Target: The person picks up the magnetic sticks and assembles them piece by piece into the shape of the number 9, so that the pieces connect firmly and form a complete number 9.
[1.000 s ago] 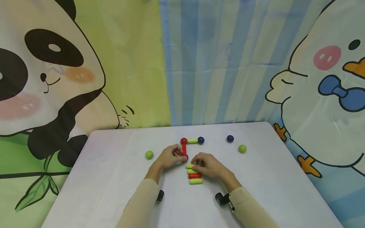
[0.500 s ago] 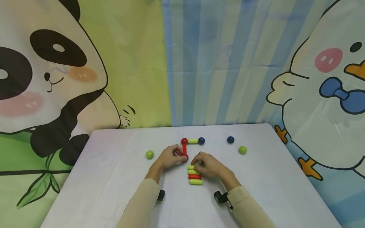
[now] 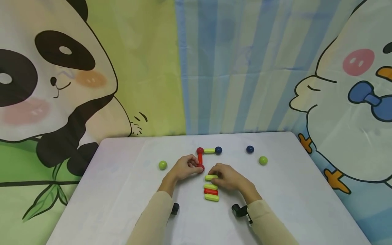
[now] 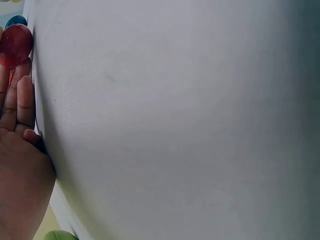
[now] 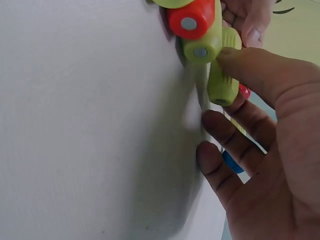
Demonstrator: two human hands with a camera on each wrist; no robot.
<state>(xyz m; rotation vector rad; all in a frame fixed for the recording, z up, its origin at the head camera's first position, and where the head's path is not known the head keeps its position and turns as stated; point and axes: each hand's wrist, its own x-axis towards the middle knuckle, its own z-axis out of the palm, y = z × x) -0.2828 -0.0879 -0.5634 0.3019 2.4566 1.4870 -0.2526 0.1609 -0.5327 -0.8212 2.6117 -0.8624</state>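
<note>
My left hand pinches a red ball at the near end of a red rod. That rod runs back to a second red ball, from which a yellow-green rod leads right to a dark blue ball. My right hand holds another yellow-green rod between thumb and fingers, just beyond a row of rods. In that row a red rod lies between two yellow-green rods. Round silvery discs show on the ends of two row rods in the right wrist view.
A loose green ball sits left of my left hand. Farther right on the white table are a dark blue ball and another green ball. A printed cloth hangs behind the table's back edge.
My right hand has drawn the farthest yellow-green rod away from the row, leaving a gap. My left hand stays on the red ball. The head view has shifted slightly.
</note>
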